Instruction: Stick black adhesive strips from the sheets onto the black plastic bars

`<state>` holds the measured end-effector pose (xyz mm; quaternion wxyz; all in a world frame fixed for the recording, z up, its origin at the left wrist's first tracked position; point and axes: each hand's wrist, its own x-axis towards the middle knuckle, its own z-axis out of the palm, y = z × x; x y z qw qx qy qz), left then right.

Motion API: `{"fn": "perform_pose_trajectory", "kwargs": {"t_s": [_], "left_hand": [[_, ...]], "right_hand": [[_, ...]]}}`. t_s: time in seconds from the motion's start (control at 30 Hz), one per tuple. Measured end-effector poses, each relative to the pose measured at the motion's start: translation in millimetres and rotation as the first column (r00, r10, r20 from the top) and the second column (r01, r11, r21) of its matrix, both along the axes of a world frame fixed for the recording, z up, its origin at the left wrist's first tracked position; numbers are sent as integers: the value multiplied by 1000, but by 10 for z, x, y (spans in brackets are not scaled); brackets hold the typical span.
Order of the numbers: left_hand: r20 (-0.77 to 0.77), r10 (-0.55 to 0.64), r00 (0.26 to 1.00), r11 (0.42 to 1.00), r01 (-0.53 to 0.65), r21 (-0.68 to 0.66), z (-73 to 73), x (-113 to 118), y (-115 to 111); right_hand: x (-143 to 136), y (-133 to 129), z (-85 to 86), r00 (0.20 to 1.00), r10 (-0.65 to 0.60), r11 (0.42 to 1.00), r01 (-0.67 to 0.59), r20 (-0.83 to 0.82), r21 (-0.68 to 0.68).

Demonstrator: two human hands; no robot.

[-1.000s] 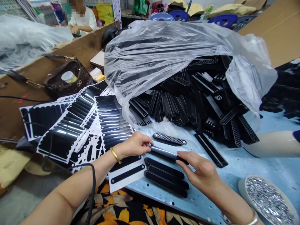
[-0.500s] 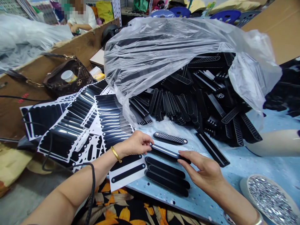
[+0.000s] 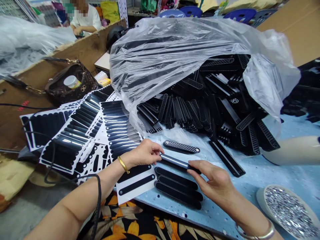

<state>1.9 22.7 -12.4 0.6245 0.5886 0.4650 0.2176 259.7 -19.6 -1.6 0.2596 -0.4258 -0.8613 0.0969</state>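
Between my two hands is a glossy black strip (image 3: 175, 161). The fingertips of my left hand (image 3: 147, 152) pinch its left end, and my right hand (image 3: 212, 178) grips it near the right end between thumb and fingers. Just below it, several dark strips (image 3: 178, 190) lie side by side on the blue table (image 3: 265, 186). Above it rests a black piece with a mesh pattern (image 3: 181, 147). A white backing sheet with one black strip (image 3: 136, 185) lies under my left wrist.
A plastic bag (image 3: 162, 56) spills black slotted pieces (image 3: 200, 110) across the back. Sticker sheets (image 3: 67, 140) pile up at left beside a handbag (image 3: 72, 83). A bowl of shiny bits (image 3: 287, 206) stands at right. A cable hangs by my left forearm. Another person sits far back left.
My right hand has shifted slightly left along the strip, and its bracelet shows more. My left hand keeps its pinch on the other end.
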Motion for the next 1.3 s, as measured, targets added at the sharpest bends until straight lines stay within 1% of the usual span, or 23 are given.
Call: {"fn": "perform_pose_trajectory", "kwargs": {"t_s": [0.13,0.37,0.6,0.73,0.9,1.03,1.2,1.3], "left_hand": [[-11,-1,1000,1000,1,2,20,7,7],[-21,2,1000,1000,-2,3,29,1,10],[11,-14,1000,999,14,47,-15,-14,7],[30,-17,999,998,15,54,-42,-29,0],[51,9,999,1000,-10,17,-39,-19,7],[38,39,999,999,-39,8,-31,6,21],[-23,1,1000,998,1,64,-25,25,17],[-33,12,999,997,-9,76,-35,39,7]], "right_hand": [[-15,3,-9,1000,8,999,-8,-2,34],[-13,-11,-6,1000,13,1000,-13,-20,2],[-17,-17,-23,1000,8,1000,-8,0,17],[-23,-27,-30,1000,3,1000,-3,5,1],[-28,-41,-55,1000,-11,999,12,3,-39],[-38,-42,-43,1000,-7,998,9,19,-58],[-57,-37,0,1000,-19,997,21,19,-80],[-63,-35,12,1000,-20,996,20,8,-87]]}}
